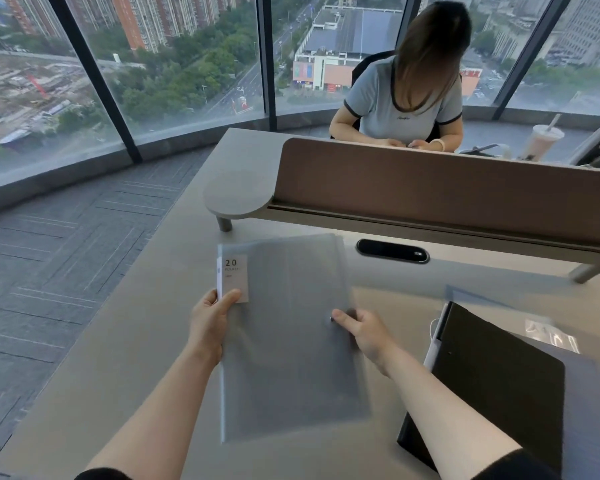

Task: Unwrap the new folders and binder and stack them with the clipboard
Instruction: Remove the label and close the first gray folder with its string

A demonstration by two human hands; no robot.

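A grey translucent folder [291, 358] with a white "20 pocket" label [235, 271] is held flat over the desk in front of me. My left hand [210, 323] grips its left edge at the label, thumb on top. My right hand [364, 332] pinches the folder near its middle right, with fingers partly beneath the sheet. A black binder [499, 382] lies to the right on the desk, resting on a grey folder [582, 410]. Whether clear wrap still covers the held folder is not visible. No clipboard can be told apart.
The grey desk [135, 358] has a brown divider screen [447, 192] across the back with a black cable port [392, 251] before it. Clear plastic wrap [548, 332] lies at the right. A person sits opposite, near a cup with a straw [544, 140]. The desk's left edge drops to carpet.
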